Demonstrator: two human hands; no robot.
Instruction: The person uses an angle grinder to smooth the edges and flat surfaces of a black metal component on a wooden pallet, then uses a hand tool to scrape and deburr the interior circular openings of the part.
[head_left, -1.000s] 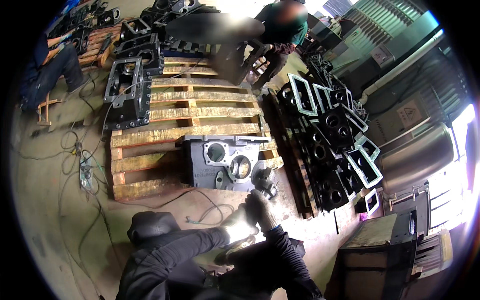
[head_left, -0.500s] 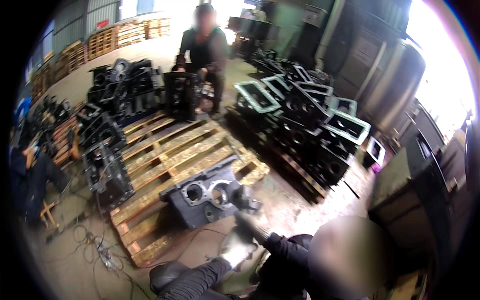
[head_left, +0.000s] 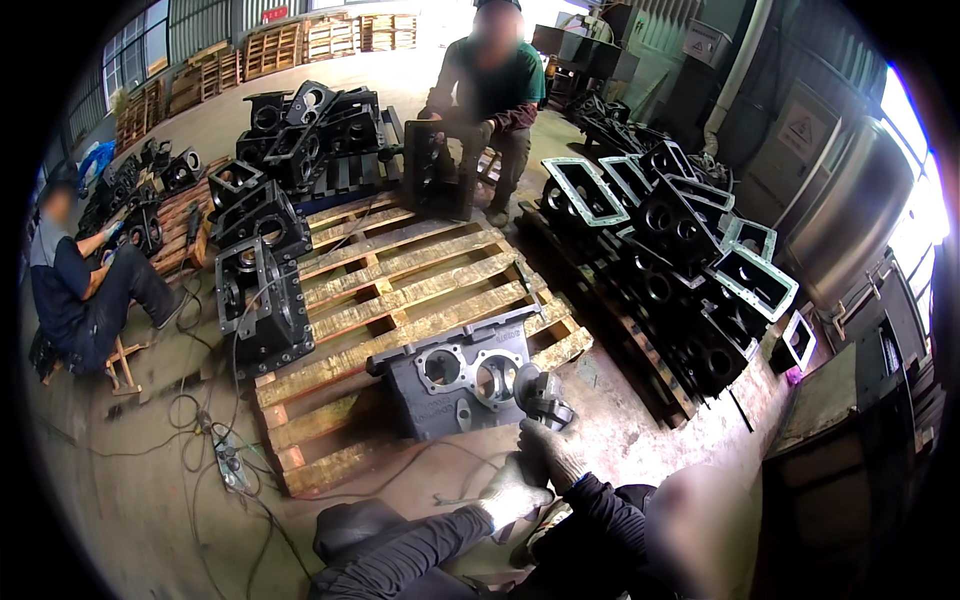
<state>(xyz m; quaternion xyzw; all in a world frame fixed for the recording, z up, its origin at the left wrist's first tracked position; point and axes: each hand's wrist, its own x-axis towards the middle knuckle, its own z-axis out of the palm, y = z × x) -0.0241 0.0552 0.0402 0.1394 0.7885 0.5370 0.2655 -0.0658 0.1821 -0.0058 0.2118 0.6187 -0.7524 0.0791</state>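
A dark grey cast-metal housing with two large round holes rests on the near end of a wooden pallet. At its right end is an angle grinder, its disc close against the face beside the right hole; whether they touch, I cannot tell. My right hand, in a pale work glove, is closed around the grinder just behind its head. Lower and to the left, my gloved left hand grips the rear of the tool, where bright light washes out detail.
Black housings line the pallet's left side. More housings, some with pale green rims, are piled on a right-hand pallet. One person works at the far end; another sits at left. Cables trail across the floor.
My view has shifted, so the scene sits further right and the picture is sharper. Both hands stay on the grinder at the housing's right end.
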